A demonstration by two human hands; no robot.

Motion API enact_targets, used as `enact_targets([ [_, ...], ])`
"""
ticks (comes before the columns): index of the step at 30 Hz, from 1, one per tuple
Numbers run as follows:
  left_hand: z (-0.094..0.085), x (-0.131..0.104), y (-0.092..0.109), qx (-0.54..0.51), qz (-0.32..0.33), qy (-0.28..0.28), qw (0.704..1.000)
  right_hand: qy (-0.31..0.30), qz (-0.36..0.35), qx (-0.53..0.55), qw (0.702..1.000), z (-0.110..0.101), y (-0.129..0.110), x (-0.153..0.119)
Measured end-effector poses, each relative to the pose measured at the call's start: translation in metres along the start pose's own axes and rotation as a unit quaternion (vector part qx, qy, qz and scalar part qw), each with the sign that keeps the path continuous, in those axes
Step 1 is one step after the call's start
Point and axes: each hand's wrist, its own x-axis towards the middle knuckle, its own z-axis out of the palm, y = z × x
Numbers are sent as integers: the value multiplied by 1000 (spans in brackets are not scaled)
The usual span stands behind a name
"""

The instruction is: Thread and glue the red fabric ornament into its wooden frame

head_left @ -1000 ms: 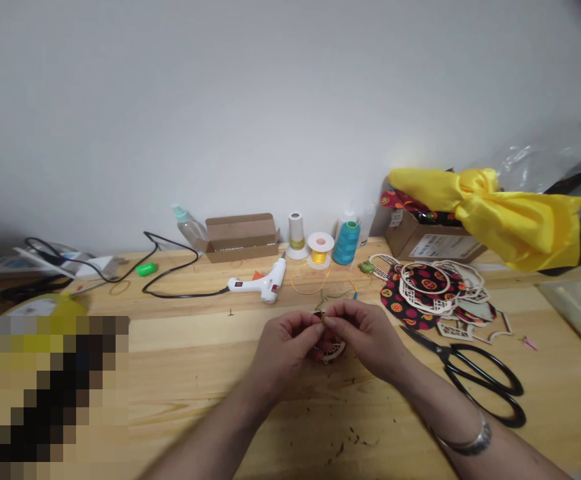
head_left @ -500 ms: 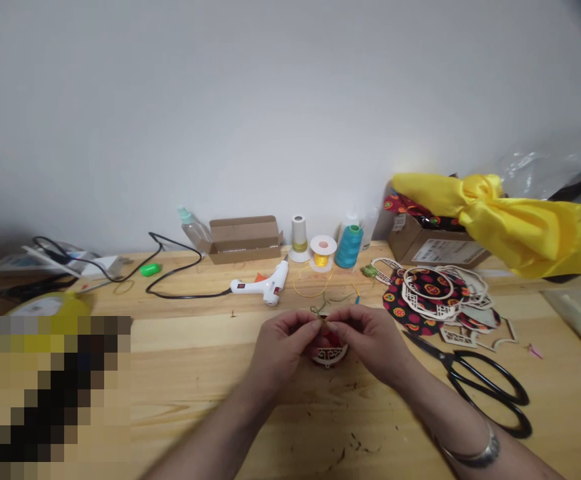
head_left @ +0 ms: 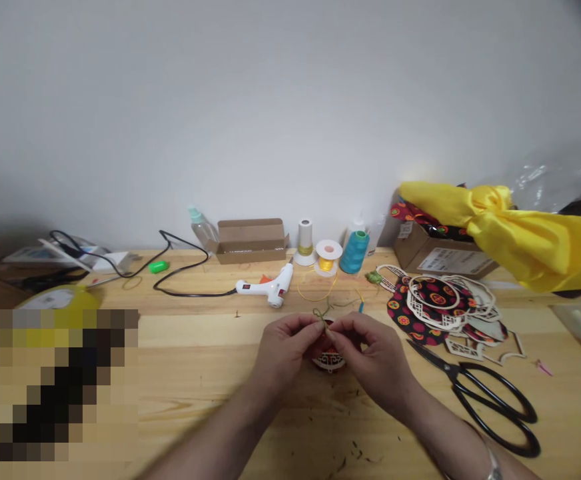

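Observation:
My left hand (head_left: 286, 345) and my right hand (head_left: 369, 348) meet over the middle of the table, each pinching a thin green cord (head_left: 322, 313) between thumb and fingertips. Loops of the cord rise above the fingers. Directly beneath lies a round ornament (head_left: 329, 361) with a pale cut-out lattice frame over red and dark fabric; my hands cover part of it. A small blue-tipped tool or cord end (head_left: 361, 307) rests just beyond my right hand. Whether a knot sits between the fingertips is too small to tell.
Black-handled scissors (head_left: 490, 393) lie right of my right forearm. Lattice frames and patterned fabric (head_left: 438, 300) are piled behind them. A white glue gun (head_left: 266, 288), a yellow cord spool (head_left: 328, 255), a teal thread cone (head_left: 355, 252) and an open cardboard box (head_left: 251, 250) line the back.
My fingertips stay together on the green cord, with only slight finger movement. The whole view has shifted a little, so the things on the table appear farther right.

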Motion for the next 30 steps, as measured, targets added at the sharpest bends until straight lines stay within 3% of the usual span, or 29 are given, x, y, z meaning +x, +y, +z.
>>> enact_targets([
  [11,1,-1,-2,-63,-33,-25,997,8,-137,-124,983,2,9,-3],
  [19,0,-1,-7,-103,-39,-31,993,43,-279,-312,907,4,9,-6],
  [26,2,0,-9,-84,-41,-23,995,1,-309,-412,858,0,6,-9],
  [30,3,-2,-8,-84,-33,-31,995,-10,-312,-392,865,1,3,-10],
])
